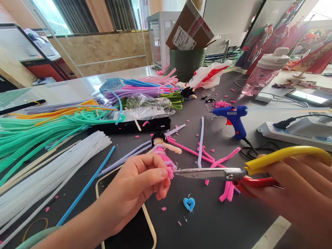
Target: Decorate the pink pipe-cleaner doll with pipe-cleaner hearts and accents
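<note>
Pinched in my left hand (145,176) is a small pipe-cleaner doll (162,152) with black hair, pale arms and a pink and lilac dress. Its skirt end shows a fluffy pink tuft at my fingertips. My right hand (287,186) grips scissors (230,174) with one yellow and one red handle. Their blades look nearly closed, and the tip meets the pink tuft or lies right beside it; I cannot tell which. Below the blades a blue fuzzy heart (189,204) lies on the dark table. Cut pink pipe cleaners (227,191) lie under the scissors.
Under my left forearm lies a phone (124,235). Bundles of green (52,131) and white pipe cleaners (64,169) spread on the left. A blue glue gun (232,116) with its cord, a power strip (295,131) and a pink bottle (264,74) stand on the right.
</note>
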`<state>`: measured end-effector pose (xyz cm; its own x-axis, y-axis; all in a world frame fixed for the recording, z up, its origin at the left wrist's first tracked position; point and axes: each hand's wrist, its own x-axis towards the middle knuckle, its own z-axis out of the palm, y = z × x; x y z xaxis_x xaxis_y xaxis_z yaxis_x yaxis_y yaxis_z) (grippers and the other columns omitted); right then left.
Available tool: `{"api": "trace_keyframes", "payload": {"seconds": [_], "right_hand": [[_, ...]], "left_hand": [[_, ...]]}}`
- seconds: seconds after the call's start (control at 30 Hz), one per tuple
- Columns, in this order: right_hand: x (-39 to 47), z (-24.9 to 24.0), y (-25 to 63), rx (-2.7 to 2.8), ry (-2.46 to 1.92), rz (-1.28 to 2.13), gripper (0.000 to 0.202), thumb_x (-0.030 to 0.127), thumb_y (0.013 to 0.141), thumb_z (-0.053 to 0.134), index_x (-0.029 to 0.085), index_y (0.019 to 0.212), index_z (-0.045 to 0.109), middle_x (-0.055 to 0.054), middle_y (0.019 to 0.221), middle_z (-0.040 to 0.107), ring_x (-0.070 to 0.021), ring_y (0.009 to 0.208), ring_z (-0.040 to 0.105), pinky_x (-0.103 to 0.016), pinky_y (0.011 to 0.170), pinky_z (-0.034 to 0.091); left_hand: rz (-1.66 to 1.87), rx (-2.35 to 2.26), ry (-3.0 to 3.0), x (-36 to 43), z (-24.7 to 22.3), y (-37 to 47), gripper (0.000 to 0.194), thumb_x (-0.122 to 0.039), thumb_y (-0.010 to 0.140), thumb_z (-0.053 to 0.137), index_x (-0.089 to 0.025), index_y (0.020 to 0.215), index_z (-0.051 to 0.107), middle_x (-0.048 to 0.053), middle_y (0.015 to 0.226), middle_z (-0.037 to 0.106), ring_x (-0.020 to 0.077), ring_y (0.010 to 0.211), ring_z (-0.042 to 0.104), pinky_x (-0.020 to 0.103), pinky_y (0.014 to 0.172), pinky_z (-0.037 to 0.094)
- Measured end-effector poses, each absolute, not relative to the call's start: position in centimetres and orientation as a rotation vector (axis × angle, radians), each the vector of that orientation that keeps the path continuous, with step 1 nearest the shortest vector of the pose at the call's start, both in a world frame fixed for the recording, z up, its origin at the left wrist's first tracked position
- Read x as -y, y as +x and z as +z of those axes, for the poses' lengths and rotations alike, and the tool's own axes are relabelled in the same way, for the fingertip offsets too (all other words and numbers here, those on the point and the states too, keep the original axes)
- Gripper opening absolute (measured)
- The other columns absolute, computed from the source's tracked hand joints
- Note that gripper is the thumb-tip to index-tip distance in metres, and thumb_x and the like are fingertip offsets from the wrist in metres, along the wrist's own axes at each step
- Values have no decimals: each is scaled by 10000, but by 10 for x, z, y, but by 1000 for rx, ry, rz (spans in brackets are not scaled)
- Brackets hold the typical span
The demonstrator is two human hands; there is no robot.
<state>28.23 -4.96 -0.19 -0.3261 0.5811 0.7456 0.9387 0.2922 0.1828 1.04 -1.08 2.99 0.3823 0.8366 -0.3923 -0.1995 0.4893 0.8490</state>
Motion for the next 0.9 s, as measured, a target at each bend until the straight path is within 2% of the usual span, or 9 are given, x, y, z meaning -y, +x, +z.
{"api": "trace_keyframes", "payload": {"seconds": [0.17,0.43,0.53,0.7,0.9], "right_hand": [[58,-8,282,1955,-1415,-806,498,346,950,554,244,467,487,9,445,605,-159,449,567,-285,495,357],[59,-13,281,1886,-1453,-818,440,329,913,607,261,486,527,4,476,642,-185,490,615,-298,504,387],[62,-15,285,1913,-1465,-805,410,391,908,595,279,514,576,-2,504,651,-184,516,633,-297,526,409],[64,-23,287,1807,-1528,-910,365,564,863,567,321,603,647,-10,475,582,-199,542,634,-296,513,407],[63,-24,289,1851,-1527,-901,360,597,852,553,333,633,659,-11,475,566,-203,540,624,-303,512,413]], "left_hand": [[719,-954,798,12,30,11,137,-157,642,731,-148,543,638,-17,505,604,68,470,486,185,511,360],[695,-967,797,14,31,12,134,-203,611,734,-150,550,627,-19,502,577,72,447,458,207,473,316],[683,-960,788,14,31,12,132,-202,595,721,-160,533,612,-22,462,561,82,440,454,217,476,319],[666,-955,793,13,31,10,133,-201,595,716,-167,530,606,-24,453,562,84,437,445,227,481,315],[664,-951,810,14,31,10,147,-212,608,694,-175,521,582,-26,448,548,88,446,429,246,499,302]]}}
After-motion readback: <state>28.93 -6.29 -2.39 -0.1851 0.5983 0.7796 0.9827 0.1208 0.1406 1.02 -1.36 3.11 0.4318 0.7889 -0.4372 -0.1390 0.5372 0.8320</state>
